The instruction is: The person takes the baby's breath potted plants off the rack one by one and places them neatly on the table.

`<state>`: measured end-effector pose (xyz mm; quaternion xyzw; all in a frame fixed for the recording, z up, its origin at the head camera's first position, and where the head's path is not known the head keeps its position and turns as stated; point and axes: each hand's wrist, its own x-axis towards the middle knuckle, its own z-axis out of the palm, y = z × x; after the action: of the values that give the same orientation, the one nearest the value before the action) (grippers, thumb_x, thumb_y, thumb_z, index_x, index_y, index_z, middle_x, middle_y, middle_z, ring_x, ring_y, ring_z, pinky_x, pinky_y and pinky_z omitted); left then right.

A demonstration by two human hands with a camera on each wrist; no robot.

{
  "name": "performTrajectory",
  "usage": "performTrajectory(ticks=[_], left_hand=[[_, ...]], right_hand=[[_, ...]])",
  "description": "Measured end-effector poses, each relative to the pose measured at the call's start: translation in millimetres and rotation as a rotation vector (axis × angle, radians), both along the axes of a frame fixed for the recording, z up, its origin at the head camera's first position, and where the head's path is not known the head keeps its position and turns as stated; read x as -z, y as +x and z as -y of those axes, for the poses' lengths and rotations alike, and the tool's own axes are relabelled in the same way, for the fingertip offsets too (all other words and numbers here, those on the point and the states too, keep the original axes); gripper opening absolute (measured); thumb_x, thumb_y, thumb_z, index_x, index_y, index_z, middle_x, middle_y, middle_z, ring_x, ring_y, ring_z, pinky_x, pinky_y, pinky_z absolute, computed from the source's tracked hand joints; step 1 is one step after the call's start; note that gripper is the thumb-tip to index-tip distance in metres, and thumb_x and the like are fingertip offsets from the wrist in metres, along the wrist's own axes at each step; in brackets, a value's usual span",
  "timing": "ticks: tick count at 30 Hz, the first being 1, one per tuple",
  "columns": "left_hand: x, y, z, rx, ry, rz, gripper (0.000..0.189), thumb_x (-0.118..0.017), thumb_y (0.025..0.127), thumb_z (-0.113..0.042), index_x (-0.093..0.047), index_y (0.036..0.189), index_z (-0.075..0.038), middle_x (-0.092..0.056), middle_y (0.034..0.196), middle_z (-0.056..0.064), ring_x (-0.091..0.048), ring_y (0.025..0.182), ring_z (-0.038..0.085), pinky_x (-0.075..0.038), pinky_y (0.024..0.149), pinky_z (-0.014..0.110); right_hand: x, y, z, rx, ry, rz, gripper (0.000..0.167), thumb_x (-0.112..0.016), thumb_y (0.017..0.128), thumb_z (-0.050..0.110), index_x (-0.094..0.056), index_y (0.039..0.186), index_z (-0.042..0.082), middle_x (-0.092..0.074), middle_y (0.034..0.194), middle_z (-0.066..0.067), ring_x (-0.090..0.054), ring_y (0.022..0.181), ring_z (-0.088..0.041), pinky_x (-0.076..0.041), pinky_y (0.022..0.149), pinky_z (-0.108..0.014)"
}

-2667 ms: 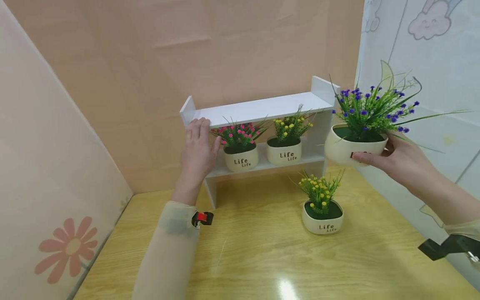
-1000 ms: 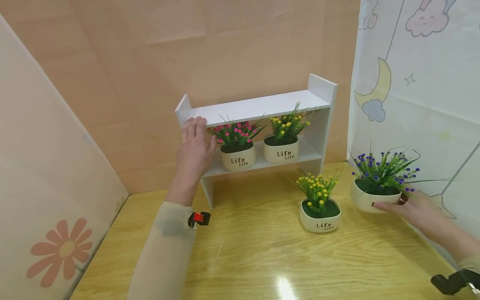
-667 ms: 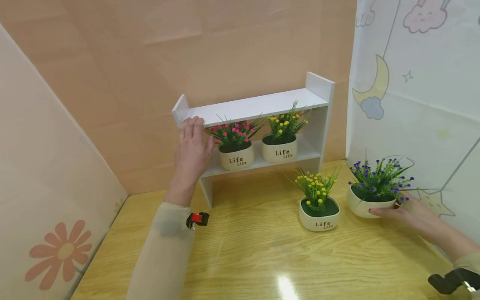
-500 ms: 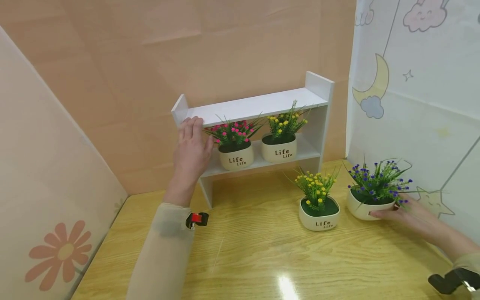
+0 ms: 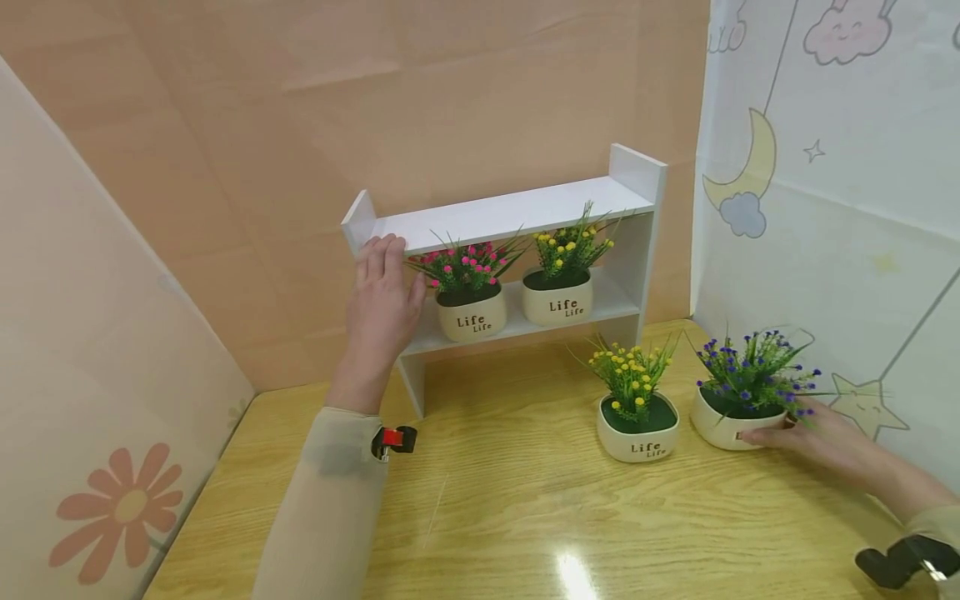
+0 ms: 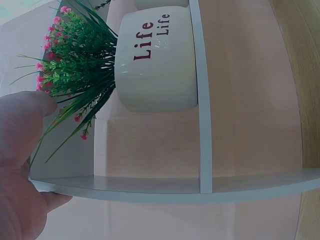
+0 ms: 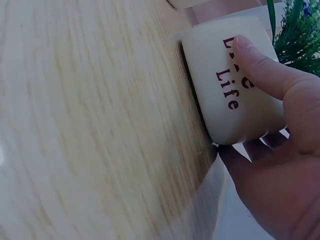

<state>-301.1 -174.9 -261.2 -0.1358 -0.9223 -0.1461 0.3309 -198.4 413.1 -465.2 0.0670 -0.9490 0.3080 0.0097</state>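
My right hand (image 5: 832, 439) grips a cream pot of purple flowers (image 5: 738, 425), thumb across its printed front and fingers round the side. In the right wrist view the pot (image 7: 232, 80) stands at the wood tabletop with a dark shadow line under its base. My left hand (image 5: 381, 300) holds the upper left corner of a white two-tier shelf (image 5: 517, 212); in the left wrist view its thumb and a finger lie either side of the side panel (image 6: 150, 186). Pots of pink flowers (image 5: 472, 319) and yellow flowers (image 5: 558, 302) stand on the lower tier.
Another pot of yellow flowers (image 5: 639, 433) stands on the wooden table (image 5: 510, 500), just left of the purple one. A tan backdrop (image 5: 487, 100) rises behind the shelf. Printed panels, one pale (image 5: 97, 333) and one white (image 5: 817, 250), stand at the left and right.
The purple-flower pot has come down from beside the shelf top to the tabletop, right of the yellow-flower pot, still in my right hand. The left hand has stayed on the shelf.
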Motion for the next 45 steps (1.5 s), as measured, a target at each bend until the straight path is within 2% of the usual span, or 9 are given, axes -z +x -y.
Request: performTrajectory(ticks=[3, 10, 16, 21, 28, 33, 37, 40, 45], left_hand=[[-0.6, 0.2, -0.1, -0.003, 0.0, 0.003, 0.058, -0.063, 0.112, -0.024, -0.04, 0.161, -0.002, -0.042, 0.167, 0.017, -0.026, 0.163, 0.035, -0.031, 0.132, 0.048], [-1.5, 1.0, -0.9, -0.009, 0.007, 0.015, 0.058, -0.063, 0.112, -0.024, -0.041, 0.161, -0.002, -0.041, 0.168, 0.016, -0.025, 0.163, 0.034, -0.033, 0.131, 0.049], [-1.8, 1.0, -0.8, 0.001, 0.005, 0.008, 0.058, -0.063, 0.112, -0.024, -0.041, 0.16, -0.001, -0.041, 0.167, 0.018, -0.026, 0.163, 0.036, -0.029, 0.133, 0.047], [-2.3, 1.1, -0.6, 0.004, 0.011, -0.003, 0.058, -0.064, 0.111, -0.023, -0.041, 0.16, -0.001, -0.042, 0.167, 0.018, -0.026, 0.163, 0.036, -0.029, 0.133, 0.047], [-3.5, 3.1, -0.8, 0.002, 0.014, 0.008, 0.058, -0.063, 0.112, -0.024, -0.041, 0.161, -0.001, -0.041, 0.168, 0.018, -0.025, 0.164, 0.035, -0.03, 0.133, 0.048], [-4.0, 3.5, -0.5, 0.002, 0.021, -0.002, 0.058, -0.063, 0.112, -0.023, -0.042, 0.16, 0.0, -0.042, 0.167, 0.019, -0.026, 0.163, 0.036, -0.029, 0.133, 0.048], [-4.7, 4.5, -0.5, -0.001, 0.015, 0.005, 0.058, -0.063, 0.112, -0.023, -0.042, 0.16, 0.0, -0.042, 0.168, 0.019, -0.026, 0.163, 0.036, -0.029, 0.133, 0.049], [-4.6, 4.8, -0.5, -0.004, 0.012, 0.012, 0.058, -0.063, 0.112, -0.024, -0.042, 0.16, 0.0, -0.041, 0.168, 0.019, -0.026, 0.163, 0.036, -0.031, 0.132, 0.051], [-3.2, 5.5, -0.1, 0.002, 0.012, 0.008, 0.058, -0.064, 0.111, -0.023, -0.042, 0.16, 0.0, -0.042, 0.168, 0.02, -0.026, 0.163, 0.037, -0.03, 0.132, 0.05]], right_hand=[[0.4, 2.2, -2, 0.021, -0.021, 0.046, 0.098, -0.078, 0.103, 0.047, -0.035, 0.158, -0.021, -0.059, 0.141, -0.044, -0.037, 0.136, -0.078, -0.034, 0.103, -0.087], [-5.8, 7.0, 1, -0.002, 0.007, 0.018, 0.065, -0.079, 0.102, 0.04, -0.067, 0.137, -0.014, -0.072, 0.129, -0.034, -0.045, 0.132, -0.075, -0.041, 0.099, -0.083], [-13.1, 7.4, -3, 0.019, 0.053, 0.03, 0.108, -0.074, 0.105, 0.047, -0.013, 0.165, -0.019, -0.038, 0.151, -0.054, -0.034, 0.13, -0.084, -0.036, 0.098, -0.091], [-24.4, 7.4, -7, 0.045, 0.141, 0.067, 0.115, -0.065, 0.108, 0.058, 0.002, 0.166, -0.016, -0.023, 0.153, -0.059, -0.033, 0.127, -0.085, -0.038, 0.097, -0.09], [-39.8, 10.2, -13, 0.04, -0.027, 0.124, 0.124, -0.075, 0.107, 0.043, 0.025, 0.167, -0.001, -0.016, 0.154, -0.061, -0.043, 0.128, -0.079, -0.053, 0.093, -0.077], [-47.2, 13.0, -13, -0.069, -0.201, 0.006, 0.121, -0.078, 0.105, 0.011, 0.022, 0.173, 0.02, 0.002, 0.17, -0.047, -0.025, 0.142, -0.075, -0.057, 0.098, -0.024], [-51.0, 15.0, -13, -0.114, -0.241, -0.061, 0.118, -0.074, 0.105, 0.002, 0.016, 0.175, 0.031, 0.009, 0.183, -0.016, -0.009, 0.168, -0.019, -0.038, 0.096, -0.001], [-57.1, 15.4, -13, -0.119, -0.24, -0.073, 0.114, -0.071, 0.107, 0.003, 0.016, 0.175, 0.035, 0.008, 0.183, 0.006, -0.016, 0.141, 0.026, -0.038, 0.096, -0.001], [-72.4, 9.7, -11, -0.142, -0.25, -0.109, 0.111, -0.068, 0.108, -0.001, 0.015, 0.176, 0.03, 0.006, 0.184, 0.009, -0.021, 0.131, 0.032, -0.04, 0.09, 0.0]])
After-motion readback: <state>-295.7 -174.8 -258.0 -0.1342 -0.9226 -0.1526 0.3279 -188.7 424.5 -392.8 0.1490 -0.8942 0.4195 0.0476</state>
